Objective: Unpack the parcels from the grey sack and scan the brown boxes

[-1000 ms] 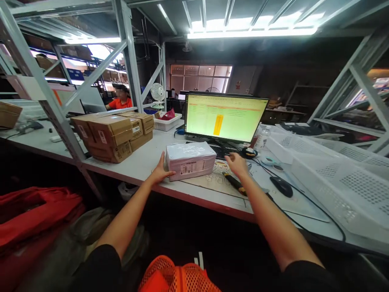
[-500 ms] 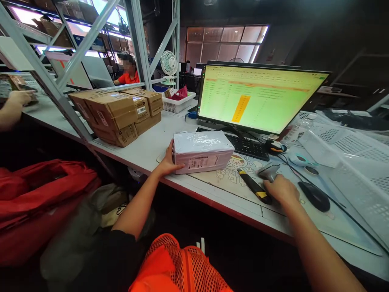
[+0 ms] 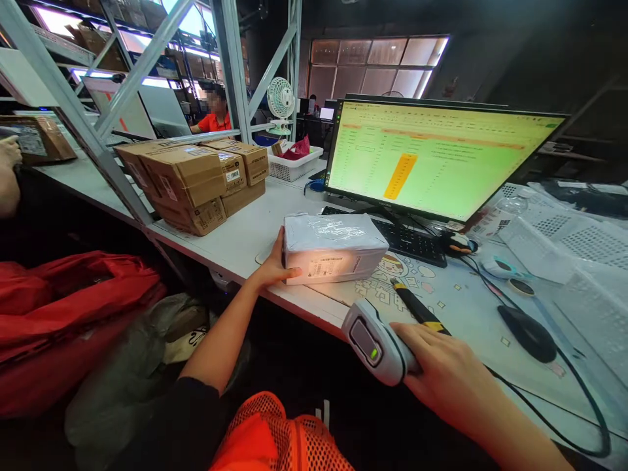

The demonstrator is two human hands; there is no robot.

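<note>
A white-wrapped parcel (image 3: 338, 235) rests on the desk near its front edge. My left hand (image 3: 275, 267) grips the parcel's left end, thumb on the front face and fingers behind. In my right hand (image 3: 434, 356) is a grey barcode scanner (image 3: 375, 343) with a green light showing. The scanner's head points toward the parcel, and a warm glow falls on the printed label (image 3: 328, 267). Just beyond my right hand, a black and yellow utility knife (image 3: 415, 302) lies on the patterned desk mat (image 3: 466, 307).
Brown cardboard boxes (image 3: 191, 176) are stacked at the left by a metal frame post. A monitor (image 3: 441, 157) and keyboard (image 3: 417, 242) stand behind the parcel. A mouse (image 3: 527, 332), the scanner cable and white baskets (image 3: 589, 261) are on the right. Another person's hand (image 3: 8, 154) shows far left.
My right hand has lifted the scanner off the mat and brought it left and nearer, aimed at the parcel. A glow now lights the label. My left hand keeps its grip.
</note>
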